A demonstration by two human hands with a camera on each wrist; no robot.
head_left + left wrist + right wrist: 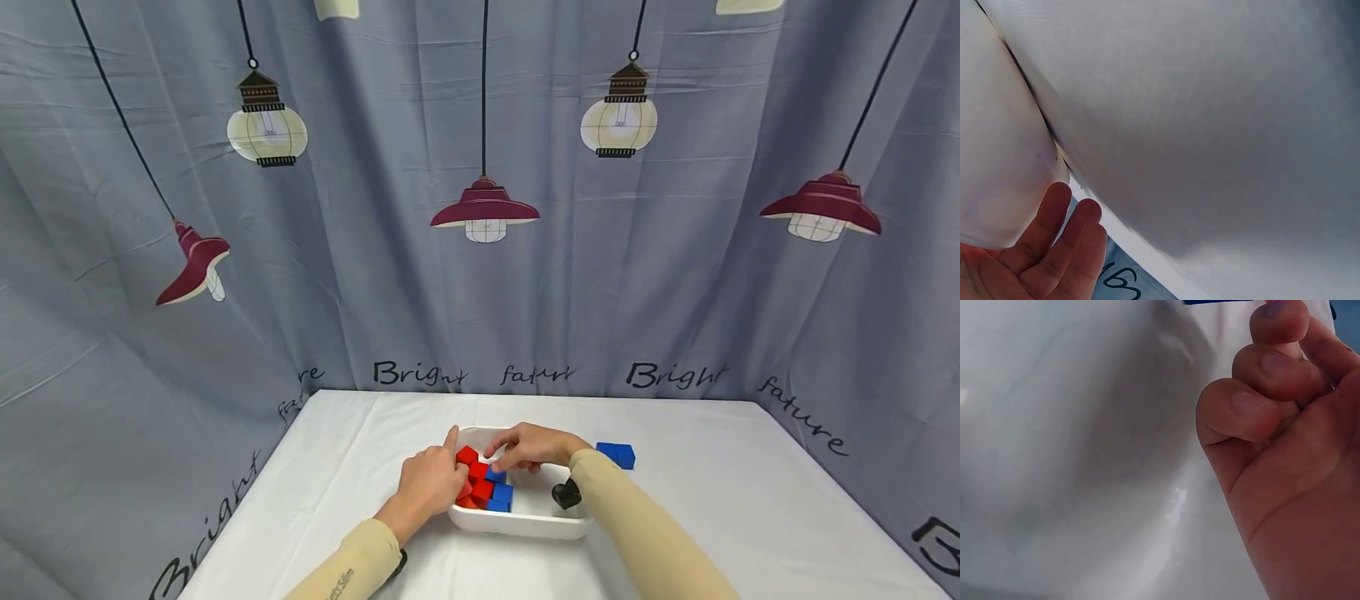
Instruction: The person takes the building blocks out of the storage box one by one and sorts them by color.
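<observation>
A white tray [517, 525] stands on the table with red blocks [480, 490] gathered at its left end. Beside them, toward the tray's middle, are blue blocks [498, 503]. My left hand [429, 483] holds the tray's left wall, and in the left wrist view several of its fingers [1063, 250] rest along the outside. Inside the tray, my right hand [534, 446] has its thumb and index finger at the rearmost blue block [496, 475], seemingly pinching it. The right wrist view shows the other fingers [1254, 412] curled, with a sliver of blue at the top edge.
More blue blocks [616, 454] lie on the white tablecloth [720, 492] to the right of the tray, behind my right forearm. A grey curtain [525, 317] with printed lamps hangs along the table's back edge. Each wrist wears a dark strapped device.
</observation>
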